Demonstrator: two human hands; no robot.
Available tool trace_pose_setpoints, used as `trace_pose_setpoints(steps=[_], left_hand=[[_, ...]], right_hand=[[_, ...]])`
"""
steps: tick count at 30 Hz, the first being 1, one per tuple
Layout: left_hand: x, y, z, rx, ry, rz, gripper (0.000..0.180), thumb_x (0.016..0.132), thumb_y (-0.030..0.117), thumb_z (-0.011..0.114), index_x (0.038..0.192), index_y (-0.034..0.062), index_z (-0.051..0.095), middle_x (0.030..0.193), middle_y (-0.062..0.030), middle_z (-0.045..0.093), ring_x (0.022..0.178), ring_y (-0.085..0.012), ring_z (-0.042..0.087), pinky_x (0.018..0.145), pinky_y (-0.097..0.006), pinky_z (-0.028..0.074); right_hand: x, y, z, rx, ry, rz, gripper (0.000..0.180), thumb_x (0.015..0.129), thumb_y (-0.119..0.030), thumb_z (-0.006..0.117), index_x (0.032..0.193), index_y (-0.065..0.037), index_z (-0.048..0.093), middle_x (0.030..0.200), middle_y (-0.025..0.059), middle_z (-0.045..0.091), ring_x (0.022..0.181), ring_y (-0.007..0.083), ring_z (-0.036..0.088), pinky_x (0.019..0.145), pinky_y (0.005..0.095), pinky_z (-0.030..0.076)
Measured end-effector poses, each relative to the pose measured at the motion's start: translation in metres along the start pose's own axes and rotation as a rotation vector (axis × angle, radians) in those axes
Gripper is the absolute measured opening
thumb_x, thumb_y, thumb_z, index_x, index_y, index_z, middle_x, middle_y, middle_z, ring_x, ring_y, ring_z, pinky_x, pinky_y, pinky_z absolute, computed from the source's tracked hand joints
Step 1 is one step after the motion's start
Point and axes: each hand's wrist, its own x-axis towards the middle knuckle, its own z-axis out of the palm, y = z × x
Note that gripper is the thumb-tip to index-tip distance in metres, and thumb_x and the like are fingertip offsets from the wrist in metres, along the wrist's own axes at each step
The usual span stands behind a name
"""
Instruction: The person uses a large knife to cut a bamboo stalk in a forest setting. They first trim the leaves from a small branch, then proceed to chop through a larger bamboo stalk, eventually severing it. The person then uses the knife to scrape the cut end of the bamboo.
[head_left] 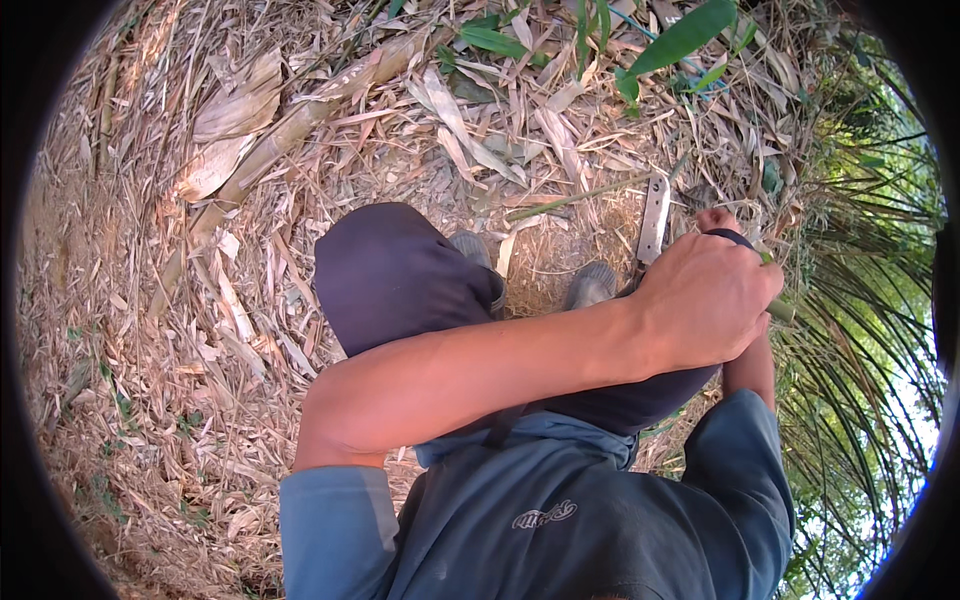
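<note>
My left arm crosses in front of my body, and my left hand [710,300] is closed in a fist at the right. Short bits of a green stalk [782,311] stick out beside that fist. Most of my right hand [716,219] is hidden behind the left one; only curled fingers show beyond it, near a black edge. What the right hand holds is hidden. A metal blade with small holes [653,220] points away from me just left of the hands. Its lower end disappears behind my left wrist, so I cannot tell whether it is held.
Dry leaves and husks [240,330] cover the ground. A thin green stick [575,199] lies by the blade, and a thick bamboo pole [270,155] lies at far left. My bent knee [390,280] and shoes [590,286] are below. Long narrow leaves [860,310] hang at right.
</note>
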Motion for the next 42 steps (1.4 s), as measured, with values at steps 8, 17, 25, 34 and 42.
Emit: trace_pose_setpoints(steps=[8, 17, 25, 34, 42], left_hand=[[0.028, 0.001, -0.01, -0.196, 0.345, 0.135, 0.02, 0.069, 0.015, 0.072, 0.075, 0.0006, 0.06, 0.072, -0.0157, 0.064, 0.066, -0.0372, 0.065, 0.06, -0.048, 0.052], [0.057, -0.021, -0.029, -0.317, 0.635, 0.012, 0.02, 0.075, 0.013, 0.069, 0.068, 0.0015, 0.055, 0.063, -0.0168, 0.061, 0.063, -0.0358, 0.064, 0.058, -0.045, 0.049], [0.076, -0.026, -0.023, -0.387, 0.632, -0.081, 0.017, 0.078, 0.013, 0.066, 0.07, 0.0014, 0.057, 0.063, -0.0179, 0.06, 0.06, -0.034, 0.063, 0.061, -0.046, 0.05], [0.085, -0.03, -0.018, -0.441, 0.557, -0.223, 0.013, 0.078, 0.008, 0.064, 0.073, -0.0039, 0.061, 0.066, -0.019, 0.063, 0.062, -0.0307, 0.064, 0.072, -0.044, 0.054], [0.096, -0.022, -0.01, -0.45, 0.561, -0.296, 0.014, 0.073, 0.007, 0.064, 0.069, -0.0061, 0.062, 0.064, -0.0231, 0.063, 0.065, -0.035, 0.067, 0.07, -0.045, 0.055]], right_hand=[[0.054, -0.166, -0.105, -0.227, -0.214, -0.682, 0.042, 0.088, -0.031, 0.061, 0.117, -0.001, 0.061, 0.099, 0.0222, 0.07, 0.092, 0.034, 0.068, 0.083, 0.0423, 0.052], [0.034, -0.28, -0.017, -0.622, -0.235, -0.839, 0.031, 0.086, -0.026, 0.063, 0.109, -0.007, 0.066, 0.101, 0.0176, 0.071, 0.099, 0.0359, 0.067, 0.089, 0.0453, 0.052], [-0.029, -0.328, 0.084, 0.04, 0.01, -0.721, 0.034, 0.086, -0.037, 0.065, 0.101, -0.008, 0.067, 0.103, 0.0182, 0.069, 0.094, 0.0375, 0.067, 0.082, 0.0469, 0.054], [-0.051, -0.316, 0.116, -0.084, -0.177, -0.726, 0.035, 0.087, -0.032, 0.066, 0.113, -0.01, 0.063, 0.109, 0.0148, 0.067, 0.097, 0.0367, 0.066, 0.083, 0.047, 0.052], [-0.038, -0.302, 0.13, -0.236, -0.33, -0.855, 0.032, 0.088, -0.032, 0.066, 0.112, -0.012, 0.066, 0.101, 0.0139, 0.069, 0.096, 0.0353, 0.067, 0.082, 0.0457, 0.052]])
